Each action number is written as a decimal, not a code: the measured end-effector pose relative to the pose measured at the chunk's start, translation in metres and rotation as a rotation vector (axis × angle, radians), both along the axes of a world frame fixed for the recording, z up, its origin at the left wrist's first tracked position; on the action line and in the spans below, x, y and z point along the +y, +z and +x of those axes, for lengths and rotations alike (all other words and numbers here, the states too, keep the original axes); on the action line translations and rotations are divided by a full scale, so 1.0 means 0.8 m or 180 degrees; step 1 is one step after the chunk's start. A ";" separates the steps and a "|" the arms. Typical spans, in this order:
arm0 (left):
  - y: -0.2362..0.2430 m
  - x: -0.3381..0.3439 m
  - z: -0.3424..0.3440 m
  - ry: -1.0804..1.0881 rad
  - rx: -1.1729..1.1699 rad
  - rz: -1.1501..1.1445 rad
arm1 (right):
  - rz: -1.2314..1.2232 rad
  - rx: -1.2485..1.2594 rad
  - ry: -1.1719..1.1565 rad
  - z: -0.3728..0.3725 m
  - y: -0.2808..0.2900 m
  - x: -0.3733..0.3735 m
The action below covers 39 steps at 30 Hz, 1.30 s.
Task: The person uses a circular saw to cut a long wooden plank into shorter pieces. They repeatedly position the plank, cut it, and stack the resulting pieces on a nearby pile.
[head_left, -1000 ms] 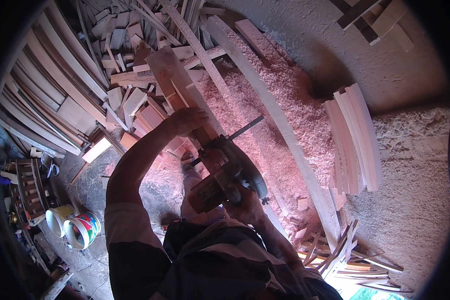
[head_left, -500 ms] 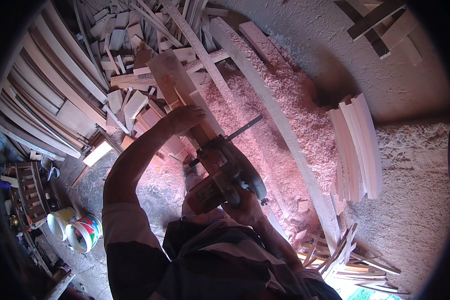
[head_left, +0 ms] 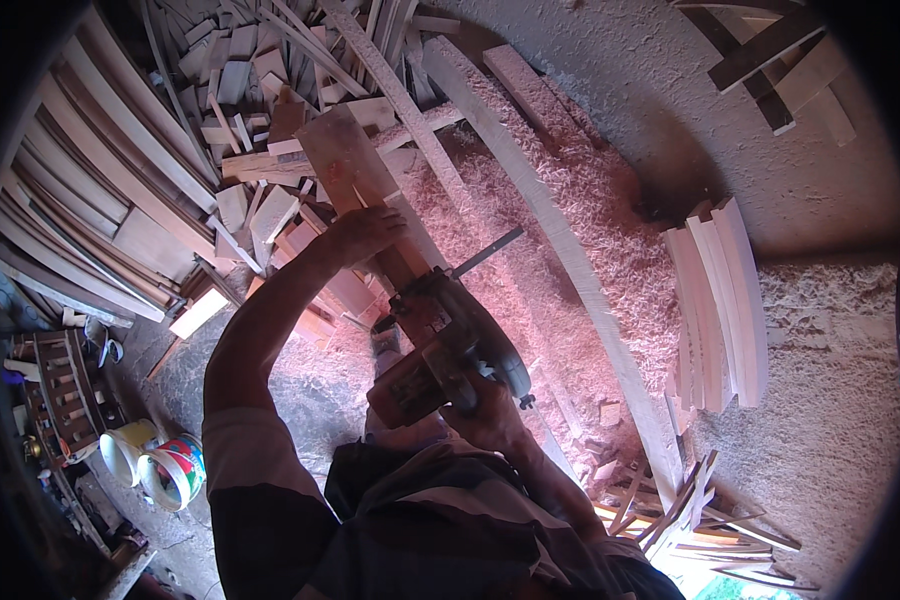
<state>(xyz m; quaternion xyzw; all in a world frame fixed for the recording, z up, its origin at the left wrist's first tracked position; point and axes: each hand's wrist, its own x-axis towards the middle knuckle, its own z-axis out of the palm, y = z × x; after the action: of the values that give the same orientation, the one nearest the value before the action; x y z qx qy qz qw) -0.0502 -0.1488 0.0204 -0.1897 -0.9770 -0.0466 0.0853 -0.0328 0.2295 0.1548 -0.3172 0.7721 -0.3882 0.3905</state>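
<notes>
My left hand grips a long wooden board that runs up and away from me, with a thinner strip along it. A portable circular saw with a dark housing sits on the board's near end, its thin metal guide bar sticking out to the right. My right hand is closed on the saw's rear handle, partly hidden beneath the tool. The cutting blade cannot be made out.
Curved timber lengths line the left, with offcuts at top. A long curved plank crosses pinkish shavings. Stacked curved pieces stand right. Two buckets sit lower left. Dark wooden pieces are at top right.
My left hand and forearm have shifted slightly left and up. The saw has moved only a little, with my right hand still on it. The surrounding view has shifted slightly.
</notes>
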 end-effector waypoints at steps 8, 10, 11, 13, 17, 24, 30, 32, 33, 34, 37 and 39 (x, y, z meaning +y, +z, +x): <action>-0.024 -0.025 -0.004 -0.0005 -0.0100 0.0261 | 0.0058 0.0109 0.0029 -0.005 -0.013 -0.019; -0.025 -0.029 -0.005 0.0036 -0.0215 0.0208 | -0.0090 0.0156 -0.0002 -0.005 -0.012 -0.025; -0.024 -0.031 -0.005 0.0009 -0.0210 0.0275 | -0.0039 0.0172 0.0003 -0.006 -0.011 -0.028; -0.021 -0.033 -0.006 0.0006 -0.0407 0.0303 | 0.0132 0.0154 -0.0005 -0.007 -0.009 -0.033; -0.017 -0.038 -0.008 -0.0064 -0.0442 0.0191 | 0.0195 0.0219 -0.0013 -0.009 -0.006 -0.046; -0.032 -0.059 -0.014 0.0001 -0.0314 0.0010 | 0.0157 0.0340 -0.0010 -0.010 -0.009 -0.068; -0.031 -0.076 -0.020 0.0028 -0.0063 0.0004 | 0.0188 0.0342 -0.0050 -0.015 -0.008 -0.087; -0.027 -0.082 -0.021 0.0044 -0.0272 0.0042 | 0.0244 0.0298 -0.0049 -0.016 -0.006 -0.094; -0.025 -0.084 -0.022 0.0029 -0.0346 0.0035 | 0.0214 0.0275 -0.0051 -0.018 -0.005 -0.097; -0.024 -0.088 -0.022 -0.0027 -0.0281 0.0119 | 0.0181 0.0248 -0.0050 -0.018 -0.005 -0.101; -0.023 -0.097 -0.024 0.0022 -0.0317 0.0056 | 0.0020 0.0393 -0.0061 -0.020 -0.005 -0.113; -0.022 -0.103 -0.025 0.0020 -0.0288 -0.0132 | 0.0084 0.0352 -0.0063 -0.021 -0.006 -0.120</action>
<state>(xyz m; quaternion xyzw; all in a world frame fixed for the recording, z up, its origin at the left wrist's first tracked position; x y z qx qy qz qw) -0.0706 -0.2315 0.0027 -0.1860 -0.9812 -0.0346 0.0373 -0.0498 0.1331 0.1498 -0.3253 0.8007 -0.3638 0.3474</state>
